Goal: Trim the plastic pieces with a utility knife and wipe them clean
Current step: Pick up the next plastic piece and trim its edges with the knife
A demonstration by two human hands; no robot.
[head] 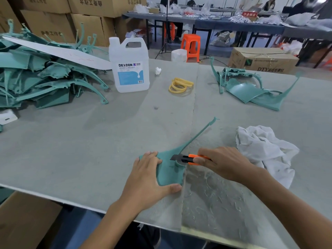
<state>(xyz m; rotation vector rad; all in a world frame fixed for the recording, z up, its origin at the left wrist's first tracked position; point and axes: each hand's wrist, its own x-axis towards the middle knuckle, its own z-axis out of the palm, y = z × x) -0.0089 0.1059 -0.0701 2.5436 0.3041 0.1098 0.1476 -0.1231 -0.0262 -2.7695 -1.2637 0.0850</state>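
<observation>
Grey matting covers your workbench [89, 150], and the piece in hand lies at its near edge, low and just right of centre in the frame. Your left hand [149, 177] is spread flat over the broad end of the teal plastic piece [170, 169], fingers across its far edge and thumb along its near edge, pressing it to the mat. Your right hand [221, 162] is curled round the orange utility knife [186, 159], forearm coming in low from the lower right, the blade laid across the piece near where the thin arm leaves the wide panel. That piece looks light and thin: the panel probably flexes, and the long tapering arm reaching up and right would likely whip or snap if levered, so hold it by the panel close to the cut, fingers behind the blade's path. Pale shavings [215, 198] litter the mat below your right wrist. A crumpled white rag [265, 151] lies just beyond your right hand, ready for wiping. Further off, a few teal pieces [251, 87] lie at upper right, yellow rubber bands [180, 85] and a Dexcon jug [129, 69] at upper centre, and a large tangled pile [45, 78] at upper left.
</observation>
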